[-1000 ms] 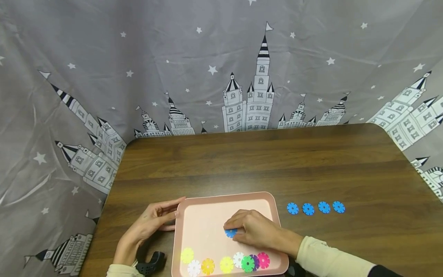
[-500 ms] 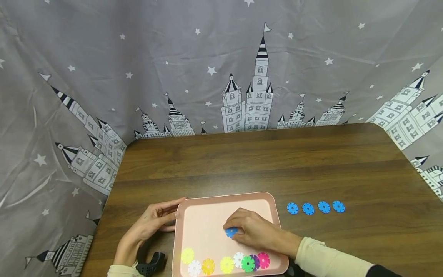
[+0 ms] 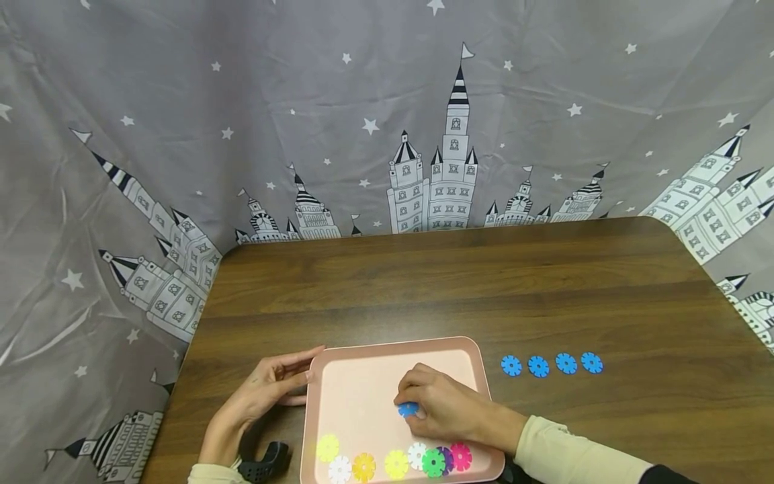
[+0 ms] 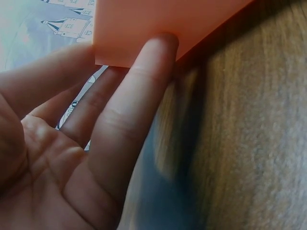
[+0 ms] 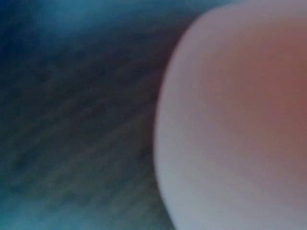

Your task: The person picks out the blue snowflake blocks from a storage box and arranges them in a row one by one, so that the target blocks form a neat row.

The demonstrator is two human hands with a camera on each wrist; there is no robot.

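In the head view my right hand (image 3: 444,407) is over the pink tray (image 3: 357,376), pinching a blue notched plastic disc (image 3: 408,409) between thumb and fingers. Part of that disc is covered by the hand. At the tray's far left corner is my left hand (image 3: 269,386). The left wrist view has its straight thumb (image 4: 144,91) pressed to the outside of the tray wall (image 4: 129,28), with the other fingers reaching toward the corner. Blurred pale pink tray corner (image 5: 240,120) fills much of the right wrist view; no hand shows there.
Right of the tray, several blue notched discs (image 3: 539,366) lie in a row on the wooden table (image 3: 387,289). Along the tray's near side are yellow (image 3: 396,464), orange (image 3: 363,466), white (image 3: 340,468), green (image 3: 433,462), purple and pink (image 3: 461,456) discs. A castle-print curtain (image 3: 338,94) hangs behind.
The right hand and the pinched blue disc have shifted slightly right, and the disc now looks more tilted. My left hand stays at the tray.
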